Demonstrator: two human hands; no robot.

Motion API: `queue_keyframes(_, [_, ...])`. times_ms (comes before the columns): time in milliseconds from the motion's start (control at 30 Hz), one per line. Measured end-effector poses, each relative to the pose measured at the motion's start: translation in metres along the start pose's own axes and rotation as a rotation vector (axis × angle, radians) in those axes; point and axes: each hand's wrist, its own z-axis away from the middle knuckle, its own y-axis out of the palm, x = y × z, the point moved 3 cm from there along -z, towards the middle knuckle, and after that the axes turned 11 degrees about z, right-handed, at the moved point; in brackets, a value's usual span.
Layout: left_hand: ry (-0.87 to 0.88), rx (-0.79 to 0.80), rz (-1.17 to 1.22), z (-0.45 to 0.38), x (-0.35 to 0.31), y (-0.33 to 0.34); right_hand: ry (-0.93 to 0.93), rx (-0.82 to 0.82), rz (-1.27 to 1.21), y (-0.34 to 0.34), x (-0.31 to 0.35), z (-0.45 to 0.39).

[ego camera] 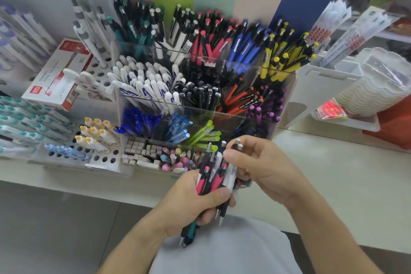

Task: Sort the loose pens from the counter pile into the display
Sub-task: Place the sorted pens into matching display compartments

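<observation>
Left hand (195, 201), at 6 o'clock in the view, is curled around a bundle of loose pens (213, 179), thumb pressed across the front; the bundle holds at least two pink-and-black pens, one white or clear pen, several black ones, and one teal-and-black pen poking out below the fist, but the exact total cannot be counted. Right hand (259, 163), just to the right at about 5 o'clock, pinches the top ends of one or two dark pens with silver caps (237, 145) between thumb and fingertips, touching the bundle. Both hands hover over the front edge of the pale surface (333, 176). Behind them, at 12 o'clock, stands a clear acrylic display (287, 87) of stepped compartments sorted by colour: teal, white-and-black, pink, blue and yellow pens along the back row; white pens, black pens, orange and purple in the middle; dark blue, light blue and lime green nearer the front; pastel pens and small erasers lowest. At 9 o'clock sits one red-and-white box (57, 75) and a white perforated rack (100, 158) holding yellow-capped pens. At 3 o'clock is one stack of scalloped clear trays (375, 87).
</observation>
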Motion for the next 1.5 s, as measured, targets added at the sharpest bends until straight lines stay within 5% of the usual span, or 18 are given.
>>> queue_keyframes(300, [0.020,0.007,0.105,-0.005,-0.004,-0.001,-0.029,-0.045,-0.040,0.032,-0.008,0.013])
queue_keyframes(500, [-0.028,0.099,-0.014,-0.003,-0.009,-0.006,0.086,-0.129,-0.392,0.031,-0.016,0.010])
queue_keyframes(700, [-0.131,0.107,0.216,0.003,0.012,-0.006,-0.261,-0.452,-0.461,-0.003,0.001,0.009])
queue_keyframes(800, [-0.150,0.101,0.339,0.003,0.015,-0.010,-0.108,-0.339,0.029,-0.013,0.002,0.006])
queue_keyframes(867, [-0.151,0.197,0.429,0.003,0.012,-0.006,-0.024,-0.100,0.328,-0.006,-0.002,0.003])
queue_keyframes(1033, [-0.189,0.327,0.498,0.006,0.009,0.001,-0.046,0.131,0.238,0.008,0.000,0.000])
queue_keyframes(1300, [-0.210,0.336,0.537,0.010,0.009,-0.001,-0.109,0.033,0.134,0.005,0.005,0.002])
queue_keyframes(1500, [-0.283,0.314,0.399,0.014,0.014,0.004,-0.151,0.112,0.318,0.005,0.010,0.005])
